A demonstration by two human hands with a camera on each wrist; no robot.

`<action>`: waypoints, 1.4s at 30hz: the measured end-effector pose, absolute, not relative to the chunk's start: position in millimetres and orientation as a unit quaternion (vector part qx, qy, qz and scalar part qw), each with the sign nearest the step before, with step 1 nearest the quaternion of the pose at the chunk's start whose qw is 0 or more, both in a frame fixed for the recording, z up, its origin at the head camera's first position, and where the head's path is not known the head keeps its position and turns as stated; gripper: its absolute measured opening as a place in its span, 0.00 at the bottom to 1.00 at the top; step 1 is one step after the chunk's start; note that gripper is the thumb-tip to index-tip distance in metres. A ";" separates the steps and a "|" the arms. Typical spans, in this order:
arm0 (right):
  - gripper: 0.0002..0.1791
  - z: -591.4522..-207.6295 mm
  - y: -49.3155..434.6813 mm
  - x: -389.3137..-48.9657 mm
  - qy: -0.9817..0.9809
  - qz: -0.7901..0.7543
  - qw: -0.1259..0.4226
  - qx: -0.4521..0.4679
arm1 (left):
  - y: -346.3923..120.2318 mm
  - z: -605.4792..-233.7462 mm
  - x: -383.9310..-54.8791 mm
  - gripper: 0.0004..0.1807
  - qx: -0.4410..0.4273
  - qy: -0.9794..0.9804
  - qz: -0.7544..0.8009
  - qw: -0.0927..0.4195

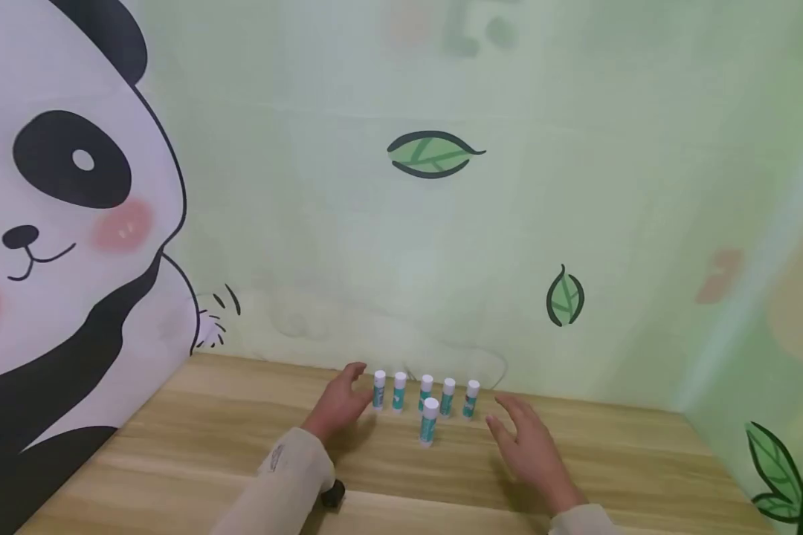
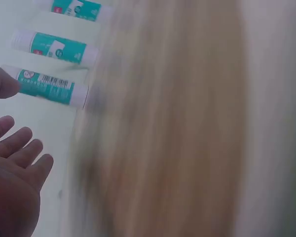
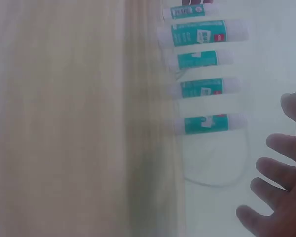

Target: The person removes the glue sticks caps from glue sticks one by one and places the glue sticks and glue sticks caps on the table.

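Left hand (image 1: 340, 403) and right hand (image 1: 525, 449) flank six glue sticks (image 1: 428, 429)

Both forearms reach forward over the table (image 1: 388, 464), fingers loosely spread, neither pinching anything. The left hand is just beside the leftmost stick (image 1: 378, 392); whether its thumb touches it, I cannot tell. The right hand stands apart from the rightmost stick (image 1: 470, 401), thumb and fingers separated. Five sticks stand upright in a row near the wall (image 1: 348, 245); the sixth stands before the middle one.
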State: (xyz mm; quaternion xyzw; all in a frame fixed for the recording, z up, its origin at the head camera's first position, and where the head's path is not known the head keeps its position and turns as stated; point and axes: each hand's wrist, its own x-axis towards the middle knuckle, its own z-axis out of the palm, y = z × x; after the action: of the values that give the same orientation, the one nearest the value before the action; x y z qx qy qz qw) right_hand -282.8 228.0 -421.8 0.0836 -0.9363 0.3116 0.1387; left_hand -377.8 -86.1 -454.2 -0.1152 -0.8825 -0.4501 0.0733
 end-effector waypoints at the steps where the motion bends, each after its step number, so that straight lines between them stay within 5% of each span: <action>1: 0.30 -424.8 226.6 -281.6 -0.935 0.315 0.142 0.083 | -85.3 -456.8 -378.3 0.30 -0.109 -0.877 -0.464 0.062; 20: 0.14 -437.8 216.1 -274.6 -0.900 0.373 0.217 0.062 | -69.5 -465.5 -385.6 0.13 -0.136 -0.859 -0.492 0.046; 27: 0.11 -433.1 208.5 -269.7 -0.887 0.372 0.263 0.079 | -70.8 -465.7 -380.3 0.12 -0.129 -0.850 -0.508 0.047; 42: 0.14 -419.0 177.9 -266.6 -0.874 0.393 0.254 0.128 | -72.6 -453.9 -344.1 0.18 -0.181 -0.818 -0.545 0.007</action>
State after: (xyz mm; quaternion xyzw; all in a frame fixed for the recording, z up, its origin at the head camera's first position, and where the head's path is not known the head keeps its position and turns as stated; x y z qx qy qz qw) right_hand -266.6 177.9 -419.0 0.1282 -0.8743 0.3931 0.2542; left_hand -344.1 -72.6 -453.9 -0.1810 -0.8184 -0.5453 0.0072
